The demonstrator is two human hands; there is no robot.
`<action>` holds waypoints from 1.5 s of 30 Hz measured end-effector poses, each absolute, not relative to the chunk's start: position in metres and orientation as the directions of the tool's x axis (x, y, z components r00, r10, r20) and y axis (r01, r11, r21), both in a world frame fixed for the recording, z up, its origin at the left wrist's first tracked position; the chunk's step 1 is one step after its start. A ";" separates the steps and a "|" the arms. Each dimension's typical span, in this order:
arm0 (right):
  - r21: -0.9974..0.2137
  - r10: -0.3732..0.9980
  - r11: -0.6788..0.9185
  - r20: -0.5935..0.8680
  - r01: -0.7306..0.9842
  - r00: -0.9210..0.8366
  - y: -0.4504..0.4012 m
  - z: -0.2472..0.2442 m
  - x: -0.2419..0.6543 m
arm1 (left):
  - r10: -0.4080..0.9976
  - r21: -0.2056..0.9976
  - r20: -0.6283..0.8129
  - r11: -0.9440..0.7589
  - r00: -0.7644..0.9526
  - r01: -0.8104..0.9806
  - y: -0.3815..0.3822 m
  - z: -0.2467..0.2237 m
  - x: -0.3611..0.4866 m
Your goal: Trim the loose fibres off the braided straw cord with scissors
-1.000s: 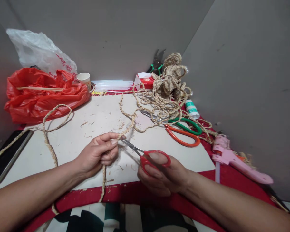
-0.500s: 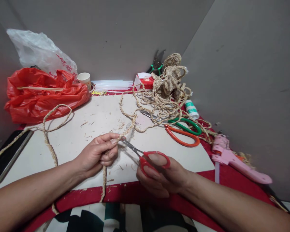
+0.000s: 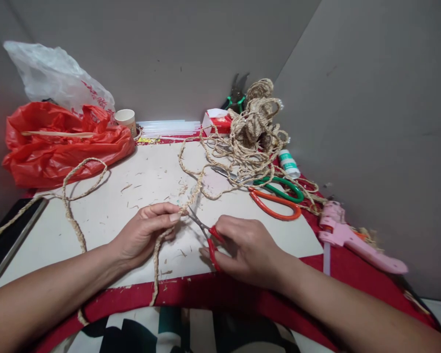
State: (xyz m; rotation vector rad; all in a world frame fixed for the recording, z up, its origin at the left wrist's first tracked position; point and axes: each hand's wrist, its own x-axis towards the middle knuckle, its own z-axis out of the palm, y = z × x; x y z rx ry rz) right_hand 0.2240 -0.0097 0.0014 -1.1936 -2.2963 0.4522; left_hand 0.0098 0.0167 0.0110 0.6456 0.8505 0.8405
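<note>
My left hand [image 3: 149, 228] pinches a braided straw rope [image 3: 157, 267] between thumb and fingers over the white board [image 3: 132, 169]. One end of the rope hangs toward the front edge, and the other runs up to the tangle behind. Small red-handled scissors [image 3: 210, 240] are in my right hand [image 3: 244, 247], with its fingers wrapped around the loops. Their blades are slightly apart, and the tips lie right by the rope at my left fingertips. Whether the blades touch the rope I cannot tell.
A heap of straw rope [image 3: 257, 127] stands at the back right, beside larger scissors [image 3: 277, 198] with green and orange handles. A pink glue gun [image 3: 360, 240] lies right. Left are a red plastic bag [image 3: 66, 152], a paper cup [image 3: 126, 120] and a phone [image 3: 12, 233]. Straw scraps dot the board.
My right hand has turned over, back of the hand upward, and the scissors have turned with it. The tips have moved slightly right along the rope. My left hand keeps its hold.
</note>
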 end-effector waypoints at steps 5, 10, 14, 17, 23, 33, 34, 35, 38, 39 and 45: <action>-0.264 0.854 0.516 0.237 0.815 -0.464 -0.010 0.003 0.225 | 0.794 0.741 -0.415 0.578 0.444 -0.342 0.016 0.011 0.010; -0.162 0.863 0.484 0.253 0.860 -0.438 -0.011 0.003 0.223 | 0.799 0.778 -0.370 0.546 0.475 -0.311 0.016 0.010 0.010; -0.133 0.863 0.474 0.267 0.871 -0.429 -0.011 0.003 0.222 | 0.838 0.843 -0.310 0.461 0.449 -0.277 0.014 0.008 0.010; -0.123 0.867 0.468 0.255 0.875 -0.428 -0.012 0.003 0.222 | 0.859 0.875 -0.283 0.413 0.426 -0.253 0.012 0.006 0.010; -0.143 0.861 0.491 0.229 0.860 -0.453 -0.010 -0.004 0.220 | 0.882 0.903 -0.267 0.370 0.388 -0.219 0.010 0.004 0.012; -0.078 0.766 0.565 0.418 0.821 -0.488 -0.010 -0.013 0.222 | 0.885 0.905 -0.279 0.372 0.374 -0.207 0.011 0.004 0.012; -0.071 0.761 0.570 0.420 0.818 -0.494 -0.010 -0.014 0.222 | 0.885 0.905 -0.283 0.375 0.371 -0.204 0.011 0.003 0.011; -0.065 0.759 0.573 0.417 0.817 -0.500 -0.010 -0.014 0.223 | 0.885 0.906 -0.286 0.375 0.367 -0.199 0.011 0.003 0.011; -0.051 0.753 0.580 0.413 0.813 -0.512 -0.010 -0.014 0.223 | 0.887 0.911 -0.292 0.372 0.359 -0.178 0.011 0.002 0.011; -0.048 0.751 0.582 0.414 0.812 -0.514 -0.010 -0.014 0.223 | 0.886 0.911 -0.295 0.373 0.358 -0.173 0.012 0.002 0.011; -0.080 0.742 0.612 0.402 0.787 -0.537 -0.011 -0.009 0.225 | 0.879 0.909 -0.308 0.385 0.363 -0.161 0.013 0.000 0.010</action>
